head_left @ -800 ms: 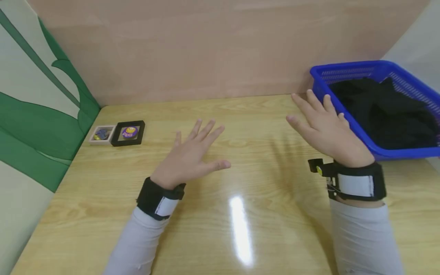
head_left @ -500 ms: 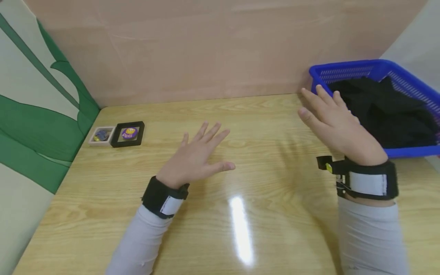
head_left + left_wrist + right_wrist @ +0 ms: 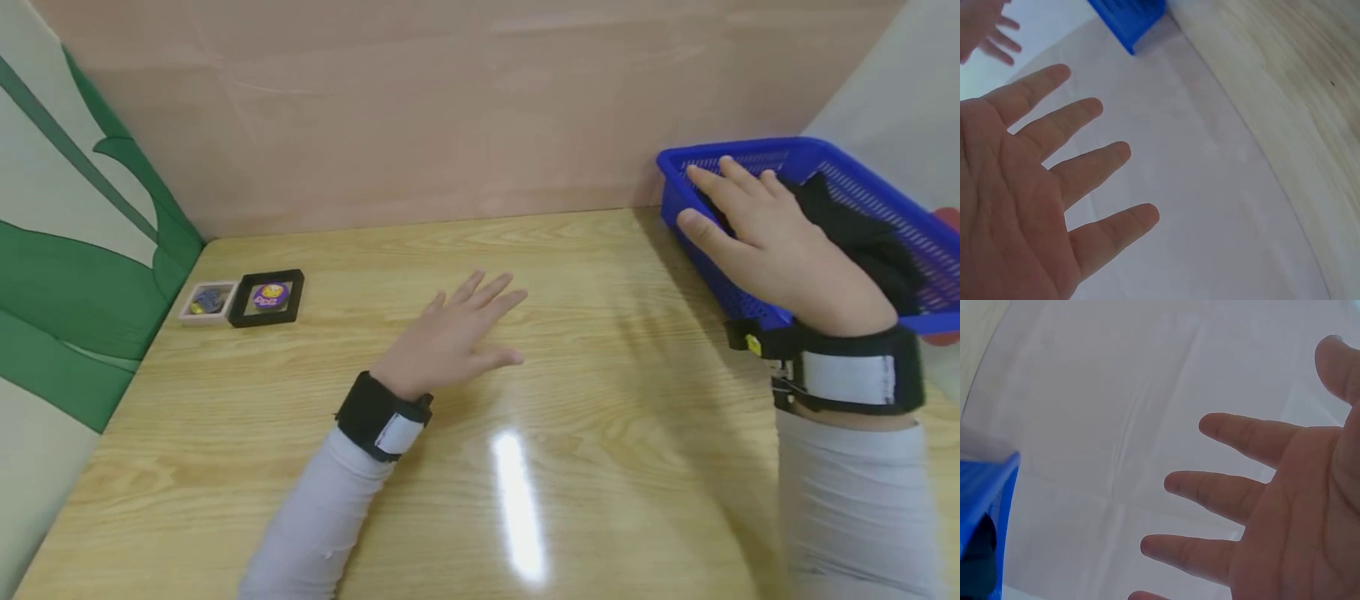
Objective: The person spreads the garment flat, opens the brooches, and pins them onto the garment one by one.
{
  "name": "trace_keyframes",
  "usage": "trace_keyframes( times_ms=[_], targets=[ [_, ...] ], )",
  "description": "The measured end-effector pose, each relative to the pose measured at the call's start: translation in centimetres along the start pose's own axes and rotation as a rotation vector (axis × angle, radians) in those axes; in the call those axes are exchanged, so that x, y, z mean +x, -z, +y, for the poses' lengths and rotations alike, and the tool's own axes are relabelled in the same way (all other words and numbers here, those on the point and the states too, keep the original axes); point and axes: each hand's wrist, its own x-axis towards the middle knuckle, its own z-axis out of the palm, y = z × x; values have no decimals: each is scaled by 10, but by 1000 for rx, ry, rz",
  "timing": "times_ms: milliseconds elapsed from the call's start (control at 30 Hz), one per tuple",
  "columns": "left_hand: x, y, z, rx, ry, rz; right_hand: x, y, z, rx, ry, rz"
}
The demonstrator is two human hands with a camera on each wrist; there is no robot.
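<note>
My right hand (image 3: 787, 250), fingers spread and holding nothing, is over the near left part of a blue plastic basket (image 3: 750, 150) in the head view. Black cloth (image 3: 862, 233) lies inside that basket, partly hidden behind the hand. Above the middle of the table (image 3: 600, 467) my left hand (image 3: 450, 337) is spread with its palm down, and nothing is in it. The left wrist view shows its straight fingers (image 3: 1091, 178) apart from one another. In the right wrist view, the basket's corner (image 3: 997, 481) stands beyond the right hand's fingertips.
Two small square frames lie at the back left of the table: a black one (image 3: 294, 298) around a purple and yellow badge, and a white one (image 3: 225, 317) holding a small bluish thing. A pinkish wall (image 3: 420, 108) closes the back; a green and white panel (image 3: 67, 275) stands left.
My right hand has moved right and farther back, from beside the basket to over it. The left hand has shifted slightly right, still spread. The head view has tilted a little.
</note>
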Motion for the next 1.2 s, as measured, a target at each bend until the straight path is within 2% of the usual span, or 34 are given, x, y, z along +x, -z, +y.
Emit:
trace_keyframes(
  times_ms=[167, 400, 600, 833, 1033, 1200],
  targets=[
    [4, -5, 2, 22, -32, -3, -4, 12, 18, -16, 25, 39],
    [7, -9, 2, 10, -36, -26, -8, 29, 41, -3, 43, 104],
    [8, -13, 4, 16, -49, -32, -12, 39, 57, 35, 7, 121],
    [13, -13, 14, 28, -93, -46, -13, 46, 80, 73, -71, 149],
    [24, -15, 23, 22, -139, -56, -11, 51, 98, 101, -98, 168],
    [46, -24, 34, 8, -244, -50, -12, 49, 111, 118, -127, 183]
  ],
)
